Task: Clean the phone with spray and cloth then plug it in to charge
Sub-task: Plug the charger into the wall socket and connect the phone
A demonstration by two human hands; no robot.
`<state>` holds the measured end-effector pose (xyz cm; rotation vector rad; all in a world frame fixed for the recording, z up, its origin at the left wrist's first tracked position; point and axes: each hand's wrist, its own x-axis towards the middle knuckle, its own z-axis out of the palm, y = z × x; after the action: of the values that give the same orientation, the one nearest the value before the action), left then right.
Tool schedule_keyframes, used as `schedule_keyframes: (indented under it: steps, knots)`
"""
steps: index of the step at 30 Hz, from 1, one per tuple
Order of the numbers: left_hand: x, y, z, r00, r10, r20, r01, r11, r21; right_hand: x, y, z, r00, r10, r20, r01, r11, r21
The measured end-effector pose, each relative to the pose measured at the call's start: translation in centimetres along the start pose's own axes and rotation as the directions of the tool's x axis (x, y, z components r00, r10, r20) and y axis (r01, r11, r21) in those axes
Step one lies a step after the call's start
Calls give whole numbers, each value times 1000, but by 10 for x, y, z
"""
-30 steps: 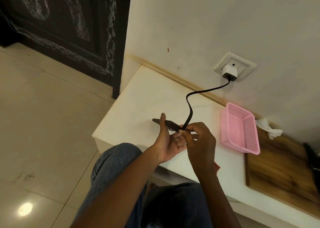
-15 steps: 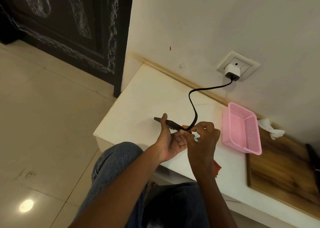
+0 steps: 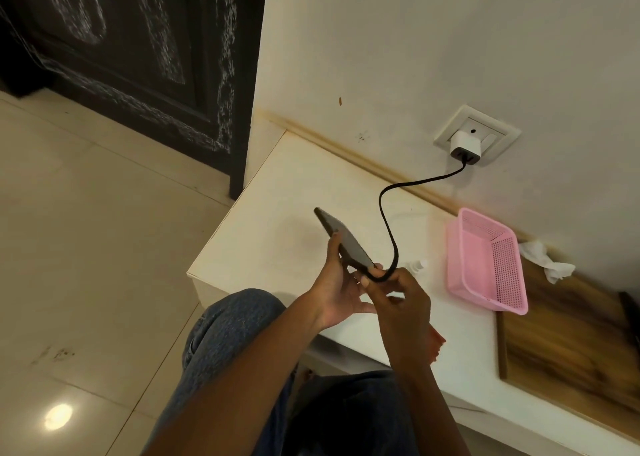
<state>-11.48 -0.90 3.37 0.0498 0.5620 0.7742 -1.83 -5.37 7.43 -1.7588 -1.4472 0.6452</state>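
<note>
against the pale wall, the white worktop (image 3: 277, 220) carries a wooden board (image 3: 571, 344) at its right end and a pink basket (image 3: 485, 261) lying beside it, with a crumpled white cloth (image 3: 543, 261) just behind the basket. a small white bottle (image 3: 417, 265), likely the spray, peeks out just beyond the right knuckles. on the wall, a white charger (image 3: 465, 146) sits in the socket (image 3: 498, 133), and its black cable (image 3: 384, 213) loops down to the hands.

the phone (image 3: 346, 244) is held above the worktop, tilted on edge, its lower end toward the person. the left hand (image 3: 337, 289) grips it from beneath, thumb along its near side. the right hand (image 3: 401, 299) pinches the cable's end right at the phone's bottom edge; whether the connector is fully seated cannot be made out.

to do this well, i judge the left hand should brace the phone firmly while the right pushes the connector straight along the port's axis, not at an angle, leaving slack in the cable.
</note>
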Motion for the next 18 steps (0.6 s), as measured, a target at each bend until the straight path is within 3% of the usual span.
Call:
schedule_keyframes:
  steps: [3, 7, 13, 18]
  knots:
    - [-2, 1, 3, 1000, 15, 12, -15, 1000, -17, -11, 3, 0, 996, 76, -51, -67, 984, 162]
    - [-4, -1, 4, 997, 70, 41, -62, 984, -167, -19, 0, 5, 977, 191, -98, -155, 942, 298]
    - [-4, 4, 1, 984, 133, 117, -109, 976, -187, -23, -13, 20, 934, 264, -242, -205, 948, 243]
    - [0, 6, -3, 977, 191, 95, -166, 960, -225, -26, -16, 28, 928, 240, -283, -184, 960, 212]
